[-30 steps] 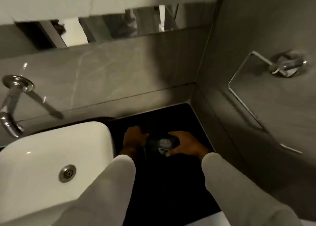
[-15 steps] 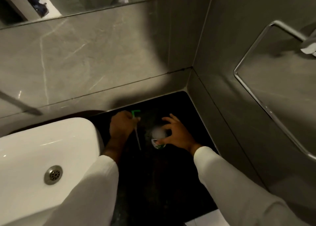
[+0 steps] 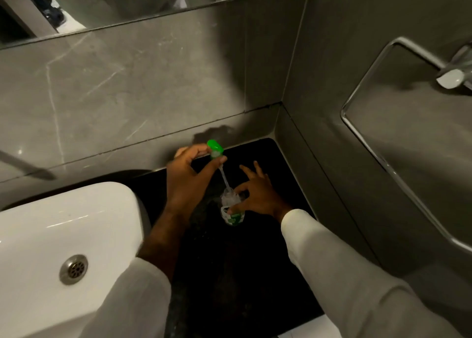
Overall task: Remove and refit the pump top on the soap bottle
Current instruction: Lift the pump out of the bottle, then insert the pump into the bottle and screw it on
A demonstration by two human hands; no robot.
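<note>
Pump top (image 3: 215, 149) pinched in left hand (image 3: 187, 178) fingers (image 3: 217, 161), above soap bottle (image 3: 232, 211)

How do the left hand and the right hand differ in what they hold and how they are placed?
The left hand is raised and pinches the green pump top, its tube tilted toward the bottle mouth; the right hand sits low, steadying the soap bottle on the dark counter. The left forearm is bare; the right is sleeved. Both grip with their fingertips.

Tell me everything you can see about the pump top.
The pump top has a bright green plastic head and a thin clear dip tube. The left hand pinches it just below the head. It is lifted and tilted, and the tube's lower end reaches the mouth of the soap bottle. It is not screwed on.
</note>
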